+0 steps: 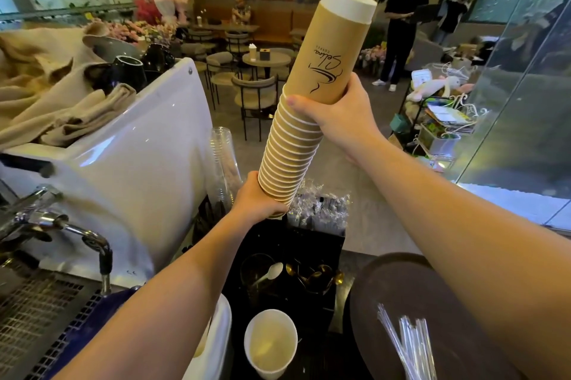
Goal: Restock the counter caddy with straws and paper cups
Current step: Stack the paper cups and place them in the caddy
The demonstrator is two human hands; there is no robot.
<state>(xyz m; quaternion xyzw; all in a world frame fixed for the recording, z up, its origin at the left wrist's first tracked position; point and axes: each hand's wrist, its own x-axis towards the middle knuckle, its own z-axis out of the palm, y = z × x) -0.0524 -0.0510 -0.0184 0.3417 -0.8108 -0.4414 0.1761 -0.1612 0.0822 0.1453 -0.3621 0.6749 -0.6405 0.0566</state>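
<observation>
A tall stack of tan paper cups (304, 120), upside down with a script logo on the top cup, tilts up to the right above the black counter caddy (321, 243). My left hand (259, 200) grips the stack's lower end. My right hand (336, 118) grips it about halfway up. Wrapped straws (321, 209) stand in the caddy's back compartment. Clear loose straws (408, 348) lie on a dark round tray (386, 293) at the lower right. A single open paper cup (271, 345) stands in front of the caddy.
A white espresso machine (129, 169) with cloths and black cups on top fills the left. Clear plastic cups (224, 163) are stacked beside it. Gold spoons (315, 276) lie in the caddy. Café tables and chairs and a standing person (401, 27) are beyond the counter.
</observation>
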